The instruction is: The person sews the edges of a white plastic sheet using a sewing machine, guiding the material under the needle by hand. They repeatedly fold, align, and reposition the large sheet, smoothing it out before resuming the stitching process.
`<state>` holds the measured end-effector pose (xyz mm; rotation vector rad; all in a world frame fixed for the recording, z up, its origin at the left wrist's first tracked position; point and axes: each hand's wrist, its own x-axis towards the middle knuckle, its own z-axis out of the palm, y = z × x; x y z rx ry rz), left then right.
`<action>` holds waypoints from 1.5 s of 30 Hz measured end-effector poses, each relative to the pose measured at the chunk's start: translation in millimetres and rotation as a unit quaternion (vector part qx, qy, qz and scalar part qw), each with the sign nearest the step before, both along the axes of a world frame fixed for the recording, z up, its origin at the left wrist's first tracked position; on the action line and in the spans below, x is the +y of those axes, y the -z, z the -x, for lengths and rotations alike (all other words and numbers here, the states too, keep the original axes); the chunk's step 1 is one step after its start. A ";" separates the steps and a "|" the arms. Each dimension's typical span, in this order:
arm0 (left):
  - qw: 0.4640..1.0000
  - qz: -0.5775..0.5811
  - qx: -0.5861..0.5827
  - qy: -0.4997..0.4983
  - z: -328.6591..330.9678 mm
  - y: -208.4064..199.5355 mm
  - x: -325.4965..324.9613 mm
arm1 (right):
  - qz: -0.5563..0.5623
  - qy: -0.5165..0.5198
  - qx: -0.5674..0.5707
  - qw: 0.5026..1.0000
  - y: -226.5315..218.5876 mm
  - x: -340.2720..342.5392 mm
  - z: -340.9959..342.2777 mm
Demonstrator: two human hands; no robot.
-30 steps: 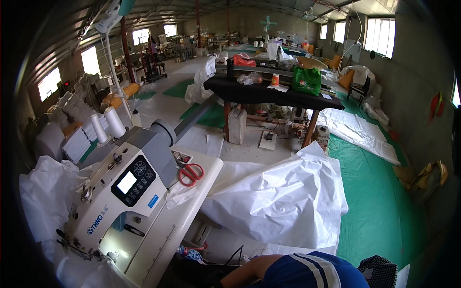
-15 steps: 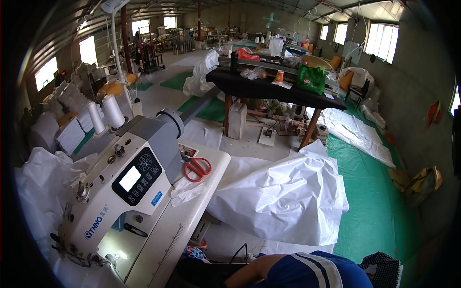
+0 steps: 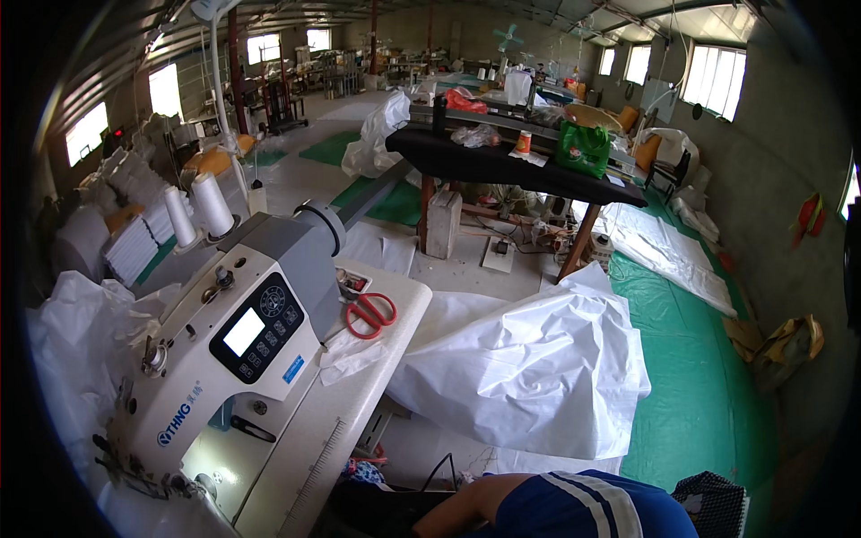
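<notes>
Neither of my hands shows. My right arm (image 3: 480,504), in a blue sleeve (image 3: 574,507) with pale stripes, comes in at the lower edge beside the sewing table (image 3: 354,390); its hand is out of sight below. At the left stands a white and grey sewing machine (image 3: 193,359) with its work light on and a lit screen (image 3: 243,333). Red-handled scissors (image 3: 370,316) lie on the tabletop near a crumpled white scrap (image 3: 350,357). Small black thread snips (image 3: 253,429) rest beneath the machine's arm.
White sheeting (image 3: 529,377) is heaped on the floor to the right of the machine, next to green floor sheeting (image 3: 691,377). Beyond it stands a table with a black cover (image 3: 502,163), holding a green bag (image 3: 583,149). Thread cones (image 3: 213,206) rise behind the machine.
The view has shifted very slightly. My right arm stays bent at the lower edge, and the things on the sewing table have not moved.
</notes>
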<state>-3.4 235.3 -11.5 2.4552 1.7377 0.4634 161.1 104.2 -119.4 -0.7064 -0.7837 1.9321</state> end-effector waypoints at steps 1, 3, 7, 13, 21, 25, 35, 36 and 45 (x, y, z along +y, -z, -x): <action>1.000 0.002 -0.013 -0.002 2.6 -1.4 0.4 | -0.002 0.000 0.000 1.000 1.6 -0.4 0.6; 0.998 0.016 -0.066 -0.006 5.4 -0.8 -5.8 | -0.013 0.018 -0.075 0.997 11.4 0.7 0.6; 0.994 -0.035 -0.060 0.089 -3.1 20.8 -48.7 | -0.095 0.010 0.037 0.995 34.5 -7.6 5.9; 0.989 0.027 0.061 0.131 -20.1 58.1 -126.8 | -0.004 0.060 -0.093 0.994 31.5 -25.6 10.4; 0.995 -0.049 -0.025 0.084 -20.0 19.2 -149.6 | -0.025 0.050 -0.088 0.995 32.1 -32.8 9.8; 0.997 0.017 -0.071 0.010 -37.0 2.2 -165.8 | -0.039 0.034 -0.038 0.998 69.6 -28.7 22.6; 0.996 -0.014 -0.086 0.023 -16.3 30.6 -163.7 | 0.027 0.034 -0.141 0.989 68.1 -41.7 17.8; 0.993 0.002 -0.117 -0.002 -7.8 27.7 -161.7 | 0.056 -0.005 -0.125 0.991 52.4 -45.5 7.0; 0.972 -0.005 -0.231 -0.039 -24.0 -17.1 -190.4 | 0.144 0.017 -0.076 0.987 -26.9 -57.6 -10.9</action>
